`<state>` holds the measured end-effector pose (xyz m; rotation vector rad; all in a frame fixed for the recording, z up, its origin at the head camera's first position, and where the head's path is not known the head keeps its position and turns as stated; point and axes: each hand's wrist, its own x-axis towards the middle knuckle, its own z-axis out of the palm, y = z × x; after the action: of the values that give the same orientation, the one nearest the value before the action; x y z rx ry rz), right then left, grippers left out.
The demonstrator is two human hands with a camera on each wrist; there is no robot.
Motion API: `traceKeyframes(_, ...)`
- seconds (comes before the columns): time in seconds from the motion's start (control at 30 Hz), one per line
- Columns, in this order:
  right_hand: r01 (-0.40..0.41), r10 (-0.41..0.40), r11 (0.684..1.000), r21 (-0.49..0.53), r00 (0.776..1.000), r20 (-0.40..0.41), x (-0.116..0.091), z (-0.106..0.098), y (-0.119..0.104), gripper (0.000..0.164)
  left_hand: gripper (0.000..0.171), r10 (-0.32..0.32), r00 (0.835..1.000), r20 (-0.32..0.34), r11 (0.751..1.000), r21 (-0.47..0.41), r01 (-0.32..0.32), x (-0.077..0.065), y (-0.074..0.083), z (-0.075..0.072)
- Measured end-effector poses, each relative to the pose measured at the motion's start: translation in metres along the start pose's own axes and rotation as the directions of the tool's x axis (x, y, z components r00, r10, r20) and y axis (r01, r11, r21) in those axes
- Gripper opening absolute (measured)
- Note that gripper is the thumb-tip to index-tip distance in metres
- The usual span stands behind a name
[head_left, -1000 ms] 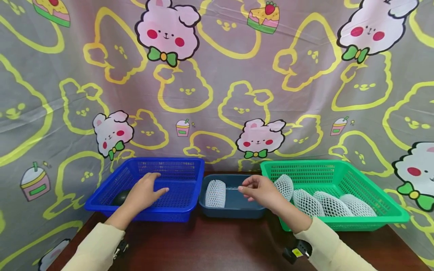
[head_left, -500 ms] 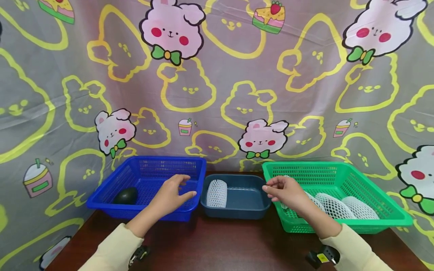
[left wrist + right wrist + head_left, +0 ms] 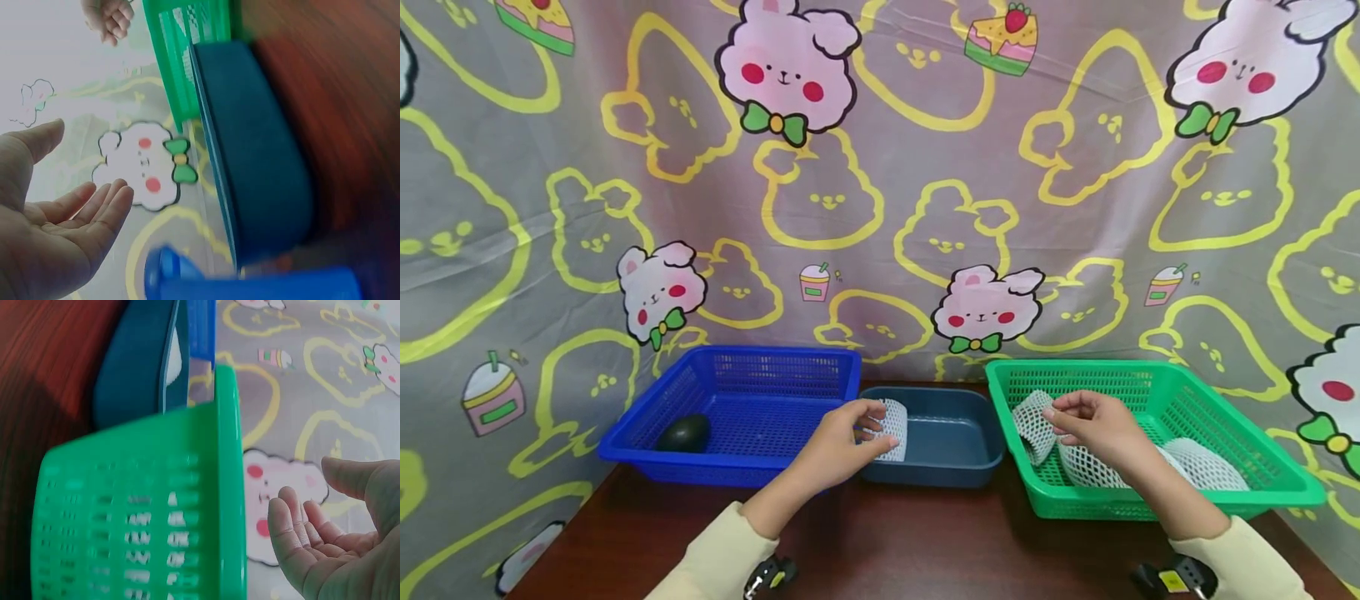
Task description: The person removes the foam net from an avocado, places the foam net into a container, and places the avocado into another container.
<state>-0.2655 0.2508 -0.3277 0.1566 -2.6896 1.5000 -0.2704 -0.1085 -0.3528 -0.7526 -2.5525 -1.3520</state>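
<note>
My left hand [image 3: 842, 446] is over the left end of the slate-blue tray [image 3: 955, 477], relaxed and holding nothing. In the head view it overlaps a white foam net sleeve [image 3: 895, 429] lying in that tray. Over the green basket [image 3: 1180, 502] is my right hand [image 3: 1101, 429], fingers loosely bent around nothing. Close to its fingertips is another white foam net sleeve [image 3: 1036, 425], with something dark showing at its lower left edge. More sleeves lie below this hand, partly hidden by it. Both wrist views show the palms bare, the left hand [image 3: 69, 219] and the right hand [image 3: 337, 537].
A blue basket [image 3: 730, 471] stands at the left with a dark green oval fruit [image 3: 685, 433], avocado-like, in its near left corner. The three containers stand in a row on the dark red-brown table [image 3: 925, 542]. Behind them hangs a patterned cloth [image 3: 880, 275].
Both hands have moved right: the left from over the blue basket to the tray, the right from the tray to over the green basket. The dark fruit has come into full view.
</note>
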Motion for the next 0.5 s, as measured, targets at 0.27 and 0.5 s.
traceKeyframes(0.27,-0.017,0.013,0.997,-0.079,0.999,-0.049,-0.006,-0.026,0.019,0.055,0.039,-0.039,0.991,0.126,0.986,-0.157,0.059,0.009,0.008,0.041)
traceKeyframes(0.5,-0.041,0.023,0.982,-0.185,0.995,-0.097,-0.010,-0.050,0.036,0.060,0.034,-0.060,0.978,0.200,0.958,-0.264,0.113,0.016,0.020,0.073)
